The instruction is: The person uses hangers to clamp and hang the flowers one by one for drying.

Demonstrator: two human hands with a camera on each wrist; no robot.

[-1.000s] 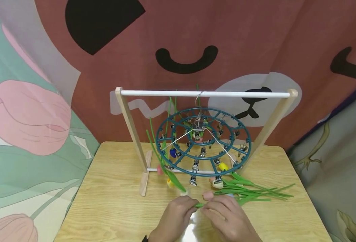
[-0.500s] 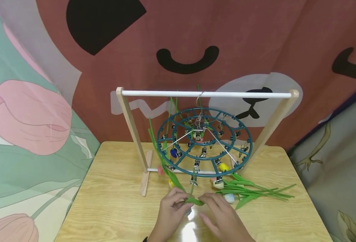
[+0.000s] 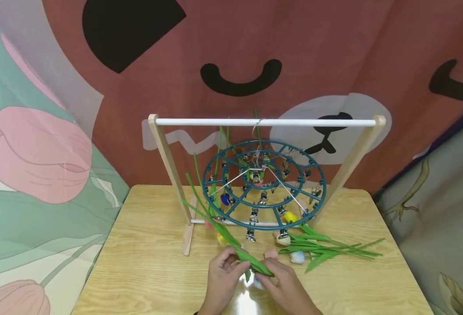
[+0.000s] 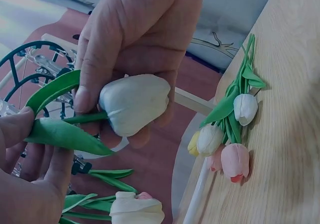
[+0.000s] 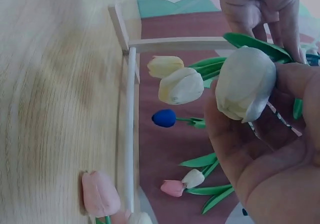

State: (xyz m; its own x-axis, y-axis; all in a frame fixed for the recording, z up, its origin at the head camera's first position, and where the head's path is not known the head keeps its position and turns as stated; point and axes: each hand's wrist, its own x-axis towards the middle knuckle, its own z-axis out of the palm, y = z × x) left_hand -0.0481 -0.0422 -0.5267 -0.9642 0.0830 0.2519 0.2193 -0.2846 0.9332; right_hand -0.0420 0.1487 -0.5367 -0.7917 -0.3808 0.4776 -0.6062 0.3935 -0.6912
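Note:
A white artificial tulip [image 4: 135, 104] is held between both hands above the table's near part. Its green leaves [image 3: 251, 261] and stem slant up and left in the head view. My left hand [image 3: 224, 276] pinches the stem and leaves between thumb and fingers. Close to the bloom, my right hand [image 3: 285, 284] pinches the stem, with the white bloom [image 5: 247, 84] lying against its fingers in the right wrist view. Beyond the hands hangs a round teal clip hanger [image 3: 264, 228] with metal clips. Several tulips hang from it head down, among them a blue one [image 5: 164, 118].
A wooden stand with a white top rod [image 3: 215, 122] carries the hanger. Right of the hands lies a bunch of tulips [image 3: 333, 250] on the wooden table [image 3: 144, 271], including a pale blue-white bloom [image 3: 297, 257] and a pink one [image 3: 270, 253]. Printed curtains [image 3: 318, 43] stand behind.
The tulip has turned in the hands: its stem pointed toward the hanger half a second ago and now slants left. Its leaves show more, and the left hand has shifted along them.

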